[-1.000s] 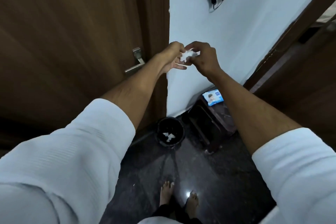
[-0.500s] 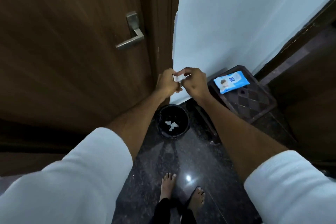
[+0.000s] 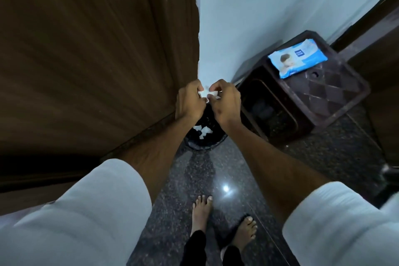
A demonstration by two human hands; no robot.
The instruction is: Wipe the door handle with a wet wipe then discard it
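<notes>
A crumpled white wet wipe [image 3: 207, 94] is pinched between my left hand [image 3: 189, 102] and my right hand [image 3: 226, 101], both shut on it. The hands hover directly over a small black bin [image 3: 197, 143] on the floor, which holds a few white scraps [image 3: 203, 131]. The brown wooden door [image 3: 86, 60] fills the left side. Its handle is out of view.
A dark brown plastic stool [image 3: 336, 93] stands against the white wall [image 3: 269, 6] at right, with a blue wet-wipe pack [image 3: 299, 60] on top. My bare feet [image 3: 201, 211] stand on the dark polished floor [image 3: 194, 179]. Another dark door edge is at far right.
Both hands have come down with the wipe from handle height to just above the bin. The view has tilted down, so the door handle has left the frame.
</notes>
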